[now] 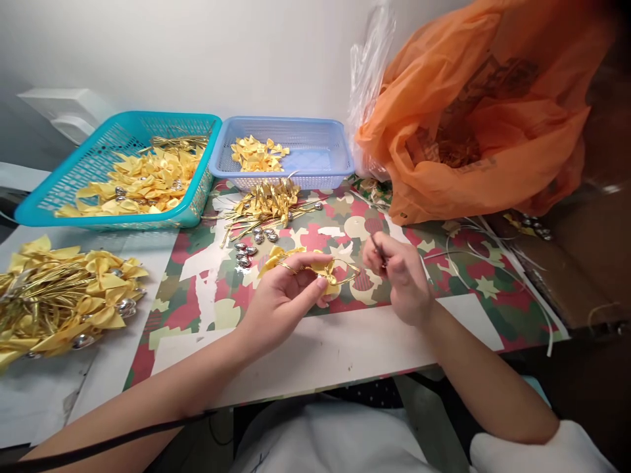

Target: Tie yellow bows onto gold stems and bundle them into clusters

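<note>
My left hand (pixel 290 295) pinches a yellow ribbon bow (pixel 329 272) with a loop of gold cord, low over the patterned table cover. To its right, my right hand (pixel 404 276) is raised with curled fingers around something small and dark that I cannot make out. The two hands are apart. Beyond my left hand lie silver bells (pixel 244 254) in small groups and a pile of gold cords with yellow bows (pixel 271 203). Another yellow bow (pixel 276 259) is partly hidden behind my left fingers.
A teal basket (pixel 197 190) of yellow bows stands at the back left, beside a blue basket (pixel 315 177) with more bows. A large bundle of bows and cords (pixel 64 295) lies at the left. An orange bag (pixel 473 190) stands back right, near white strips (pixel 532 295).
</note>
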### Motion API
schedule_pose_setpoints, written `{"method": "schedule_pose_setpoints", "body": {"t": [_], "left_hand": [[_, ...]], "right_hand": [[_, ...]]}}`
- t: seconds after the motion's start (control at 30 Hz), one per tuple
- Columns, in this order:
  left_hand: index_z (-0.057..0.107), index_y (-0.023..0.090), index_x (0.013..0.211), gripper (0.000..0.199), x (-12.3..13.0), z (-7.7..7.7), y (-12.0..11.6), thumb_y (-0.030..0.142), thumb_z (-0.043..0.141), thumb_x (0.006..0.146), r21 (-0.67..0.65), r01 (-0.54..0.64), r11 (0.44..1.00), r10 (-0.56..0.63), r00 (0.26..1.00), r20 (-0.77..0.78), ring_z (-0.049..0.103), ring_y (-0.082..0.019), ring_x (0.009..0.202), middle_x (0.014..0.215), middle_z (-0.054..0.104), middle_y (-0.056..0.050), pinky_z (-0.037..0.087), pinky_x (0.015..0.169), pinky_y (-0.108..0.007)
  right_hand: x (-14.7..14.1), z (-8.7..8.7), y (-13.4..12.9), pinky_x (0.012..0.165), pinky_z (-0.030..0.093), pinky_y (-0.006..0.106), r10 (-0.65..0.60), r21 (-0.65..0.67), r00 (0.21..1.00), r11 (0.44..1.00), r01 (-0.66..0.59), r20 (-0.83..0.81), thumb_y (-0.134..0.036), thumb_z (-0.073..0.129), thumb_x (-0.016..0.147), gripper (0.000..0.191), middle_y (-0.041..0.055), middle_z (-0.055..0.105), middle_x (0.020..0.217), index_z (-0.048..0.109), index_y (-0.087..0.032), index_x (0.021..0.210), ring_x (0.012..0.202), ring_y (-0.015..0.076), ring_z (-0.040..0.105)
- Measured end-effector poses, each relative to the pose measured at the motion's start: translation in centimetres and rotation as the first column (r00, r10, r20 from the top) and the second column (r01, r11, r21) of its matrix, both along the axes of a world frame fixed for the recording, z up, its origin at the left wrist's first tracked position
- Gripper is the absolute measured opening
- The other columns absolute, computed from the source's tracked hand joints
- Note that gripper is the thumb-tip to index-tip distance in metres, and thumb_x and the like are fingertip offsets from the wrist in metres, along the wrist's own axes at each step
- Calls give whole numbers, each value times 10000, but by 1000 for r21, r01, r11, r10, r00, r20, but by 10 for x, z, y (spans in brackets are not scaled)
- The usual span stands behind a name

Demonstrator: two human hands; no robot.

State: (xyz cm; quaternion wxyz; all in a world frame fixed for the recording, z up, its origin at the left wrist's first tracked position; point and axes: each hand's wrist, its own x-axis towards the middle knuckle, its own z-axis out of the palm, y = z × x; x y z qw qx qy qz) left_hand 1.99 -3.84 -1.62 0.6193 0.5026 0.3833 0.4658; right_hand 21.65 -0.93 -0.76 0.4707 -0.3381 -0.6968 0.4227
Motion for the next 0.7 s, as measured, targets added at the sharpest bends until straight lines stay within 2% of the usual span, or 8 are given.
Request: {"method": "schedule_pose_setpoints", "body": {"t": [0.07, 0.13, 0.27, 0.43, 0.57, 0.7], "left_hand": [[667, 191, 1076, 210, 1, 0, 0, 237, 676, 871, 9, -1, 1000, 2, 1000, -15, 643, -111, 671, 762, 673, -9, 574, 631, -215], [674, 185, 1065, 217, 1, 1, -1, 224, 694, 853, 12, -13, 1000, 13, 1000, -23, 642, -120, 699, 780, 680, -19, 575, 646, -221], [688, 178, 1043, 217, 1, 2, -1, 189, 710, 828, 50, -33, 998, 37, 997, -62, 666, -140, 773, 889, 716, -49, 584, 694, -238], [698, 169, 1044, 209, -2, 1, 0, 166, 689, 836, 137, -21, 990, 43, 987, -156, 649, -125, 718, 943, 738, -65, 568, 659, -233], [706, 178, 1078, 227, -4, -3, 0, 178, 672, 853, 208, 22, 978, 31, 968, -249, 647, -131, 693, 900, 746, -67, 538, 625, -237], [716, 175, 1096, 250, -5, -5, 1, 193, 670, 851, 224, 59, 973, 11, 954, -300, 658, -149, 700, 852, 749, -73, 530, 615, -244]], "right_hand": [[3, 4, 2, 503, 234, 255, -25, 133, 978, 991, -3, 206, -585, 420, 942, 480, -48, 324, 582, 379, -204, 653, 519, 91, 301], [5, 7, 4, 506, 224, 250, -68, 225, 923, 974, -21, 380, -517, 470, 932, 458, -50, 327, 550, 384, -195, 617, 505, 84, 301], [8, 10, 7, 502, 202, 249, -119, 268, 810, 962, -48, 574, -461, 494, 901, 446, -44, 355, 522, 377, -188, 569, 490, 80, 309], [11, 11, 7, 493, 194, 246, -166, 326, 755, 943, -66, 634, -465, 500, 891, 453, -40, 391, 503, 391, -183, 553, 481, 77, 320], [12, 12, 7, 489, 187, 250, -195, 367, 727, 926, -84, 658, -465, 512, 890, 476, -42, 382, 485, 376, -179, 534, 472, 75, 302], [13, 12, 8, 490, 175, 256, -220, 395, 699, 914, -96, 680, -468, 517, 894, 490, -39, 395, 476, 390, -174, 524, 469, 75, 306]]}}
